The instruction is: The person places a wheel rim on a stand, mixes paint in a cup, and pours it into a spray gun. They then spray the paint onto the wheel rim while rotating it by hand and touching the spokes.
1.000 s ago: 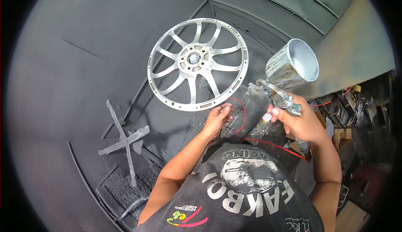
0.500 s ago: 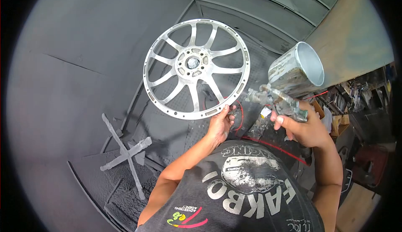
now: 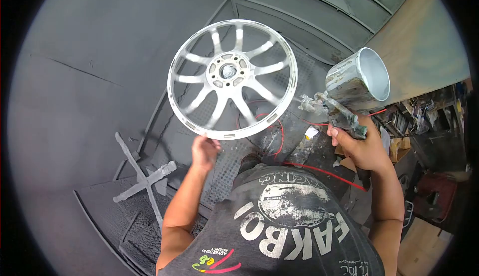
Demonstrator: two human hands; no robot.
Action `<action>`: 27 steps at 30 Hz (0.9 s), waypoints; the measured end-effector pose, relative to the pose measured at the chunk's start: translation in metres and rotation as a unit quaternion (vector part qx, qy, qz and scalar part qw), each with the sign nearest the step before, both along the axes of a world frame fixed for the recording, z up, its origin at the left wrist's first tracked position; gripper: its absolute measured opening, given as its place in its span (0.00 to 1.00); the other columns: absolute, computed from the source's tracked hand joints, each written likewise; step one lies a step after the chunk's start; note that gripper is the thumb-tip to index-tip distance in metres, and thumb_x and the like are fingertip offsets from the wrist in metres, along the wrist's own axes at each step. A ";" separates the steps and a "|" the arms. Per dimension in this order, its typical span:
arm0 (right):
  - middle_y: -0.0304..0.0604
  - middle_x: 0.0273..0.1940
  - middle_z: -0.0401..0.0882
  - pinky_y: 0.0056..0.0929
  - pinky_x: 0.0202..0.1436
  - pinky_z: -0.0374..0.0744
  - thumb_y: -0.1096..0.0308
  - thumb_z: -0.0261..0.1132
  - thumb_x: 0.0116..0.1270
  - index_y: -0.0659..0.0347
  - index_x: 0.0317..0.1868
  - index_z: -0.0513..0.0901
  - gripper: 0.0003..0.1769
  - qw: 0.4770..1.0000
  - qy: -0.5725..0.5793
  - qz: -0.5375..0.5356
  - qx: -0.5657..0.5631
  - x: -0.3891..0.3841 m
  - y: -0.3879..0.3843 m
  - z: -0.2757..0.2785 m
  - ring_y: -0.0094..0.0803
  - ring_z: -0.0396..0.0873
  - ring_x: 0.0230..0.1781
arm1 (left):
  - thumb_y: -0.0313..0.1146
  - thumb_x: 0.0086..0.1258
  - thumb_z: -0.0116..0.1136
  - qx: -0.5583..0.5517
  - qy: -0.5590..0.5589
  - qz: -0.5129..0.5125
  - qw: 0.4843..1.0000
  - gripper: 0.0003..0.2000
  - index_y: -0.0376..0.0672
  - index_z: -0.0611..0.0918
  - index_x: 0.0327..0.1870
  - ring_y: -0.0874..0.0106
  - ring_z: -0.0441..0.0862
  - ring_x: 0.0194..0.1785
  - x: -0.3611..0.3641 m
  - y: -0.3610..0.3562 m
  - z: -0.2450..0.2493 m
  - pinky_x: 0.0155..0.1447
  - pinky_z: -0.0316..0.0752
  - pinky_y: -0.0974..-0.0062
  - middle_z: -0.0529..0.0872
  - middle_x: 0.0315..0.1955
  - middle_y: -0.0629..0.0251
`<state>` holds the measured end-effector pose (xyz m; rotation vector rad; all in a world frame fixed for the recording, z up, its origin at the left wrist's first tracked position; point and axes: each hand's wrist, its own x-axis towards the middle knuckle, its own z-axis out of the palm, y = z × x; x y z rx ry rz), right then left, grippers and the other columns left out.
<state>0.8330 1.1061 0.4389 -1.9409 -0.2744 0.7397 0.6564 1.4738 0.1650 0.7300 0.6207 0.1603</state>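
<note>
A pale, multi-spoked wheel rim (image 3: 228, 93) fills the upper middle of the view, its spokes blurred by rotation. At its lower left edge is my left hand (image 3: 205, 152), fingertips touching or very near the rim; motion smears the fingers, so their grip is unclear. My right hand (image 3: 357, 141) is wrapped round the handle of a paint-stained spray gun (image 3: 337, 114), right of the rim. The gun's nozzle points left toward the rim's edge. A metal cup (image 3: 349, 79) sits tilted on the gun, its open mouth facing right.
A grey-coated cross-shaped stand (image 3: 146, 181) lies at lower left. A red hose (image 3: 324, 170) runs across the floor below the gun. Grey walls (image 3: 100, 76) rise at left and behind. Cluttered shelves (image 3: 429, 111) and a red object (image 3: 436, 193) stand at the right.
My left hand has moved left along the rim's lower edge. The rim has turned, and its spokes now look blurred. The spray gun has shifted slightly right.
</note>
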 end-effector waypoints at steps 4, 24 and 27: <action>0.35 0.31 0.81 0.21 0.33 0.74 0.64 0.70 0.69 0.67 0.52 0.81 0.17 0.999 0.006 -0.013 0.030 0.003 -0.006 -0.004 0.18 0.76 0.28 | 0.57 0.73 0.53 0.048 0.001 0.190 0.981 0.22 0.47 0.80 0.48 0.75 0.76 0.38 0.023 0.046 0.040 0.42 0.70 0.75 0.81 0.36 0.74; 0.31 0.23 0.78 0.20 0.19 0.66 0.60 0.70 0.70 0.61 0.38 0.82 0.12 0.999 -0.016 -0.029 0.038 0.012 -0.003 -0.024 0.16 0.69 0.16 | 0.54 0.80 0.46 0.118 -0.015 0.071 0.990 0.21 0.43 0.76 0.40 0.72 0.74 0.37 -0.011 -0.067 -0.013 0.43 0.71 0.70 0.77 0.34 0.66; 0.32 0.24 0.79 0.19 0.19 0.67 0.61 0.69 0.70 0.61 0.39 0.82 0.12 0.998 -0.022 -0.028 0.044 0.016 -0.003 -0.025 0.16 0.69 0.17 | 0.50 0.80 0.48 0.155 -0.033 -0.020 0.987 0.20 0.39 0.77 0.44 0.73 0.76 0.40 -0.012 -0.075 -0.016 0.46 0.73 0.73 0.79 0.38 0.64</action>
